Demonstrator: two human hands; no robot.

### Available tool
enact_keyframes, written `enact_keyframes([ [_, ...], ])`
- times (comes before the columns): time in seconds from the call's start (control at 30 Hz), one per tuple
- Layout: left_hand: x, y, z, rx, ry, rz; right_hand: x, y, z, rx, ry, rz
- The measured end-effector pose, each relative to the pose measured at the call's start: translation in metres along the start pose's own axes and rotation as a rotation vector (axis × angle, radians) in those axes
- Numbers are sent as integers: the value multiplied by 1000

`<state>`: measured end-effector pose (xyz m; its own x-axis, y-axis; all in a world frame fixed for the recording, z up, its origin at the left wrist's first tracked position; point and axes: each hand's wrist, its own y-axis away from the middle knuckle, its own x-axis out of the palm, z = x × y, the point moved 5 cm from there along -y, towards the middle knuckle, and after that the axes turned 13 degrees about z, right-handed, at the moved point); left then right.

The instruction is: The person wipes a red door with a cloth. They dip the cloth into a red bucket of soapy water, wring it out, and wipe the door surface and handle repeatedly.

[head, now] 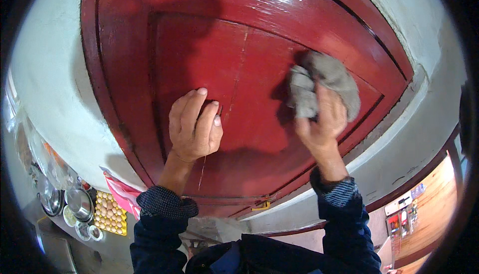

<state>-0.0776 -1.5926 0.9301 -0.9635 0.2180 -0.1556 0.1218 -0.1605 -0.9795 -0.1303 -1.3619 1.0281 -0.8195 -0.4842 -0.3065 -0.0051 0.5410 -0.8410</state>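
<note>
A red painted wooden door [262, 124] with a recessed panel fills the middle of the head view. My right hand [325, 117] grips a crumpled grey cloth [333, 72] against the right side of the panel, and looks slightly blurred. To the left, my left hand [196, 124] is at the door with its fingers curled. A small dark thing shows beside its fingertips; whether the hand holds it is hidden. Below that hand a thin pale line runs down the door. Near the door's bottom edge sits a yellow metal latch or handle [261, 206].
Pale plastered walls [71, 98] flank the red door frame. At lower left, a counter carries a yellow tray of eggs [110, 214], metal pots [79, 203] and small bowls [83, 231]. A pink plastic bag [121, 191] hangs near the frame. Small items lie on a wooden surface [430, 214] at lower right.
</note>
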Motion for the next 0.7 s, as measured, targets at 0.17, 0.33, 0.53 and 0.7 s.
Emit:
enact_keyframes([
  [0.17,13,23,8,-12,-44,102,49,-72,100,-280,-209,145],
  [0.33,15,44,29,69,-114,-10,31,-102,115,-397,-329,-85],
  [0.53,-1,6,6,41,-145,91,13,13,-32,-147,-118,-144],
  [0.7,8,3,-4,43,-141,88,-37,76,-134,104,175,-44],
])
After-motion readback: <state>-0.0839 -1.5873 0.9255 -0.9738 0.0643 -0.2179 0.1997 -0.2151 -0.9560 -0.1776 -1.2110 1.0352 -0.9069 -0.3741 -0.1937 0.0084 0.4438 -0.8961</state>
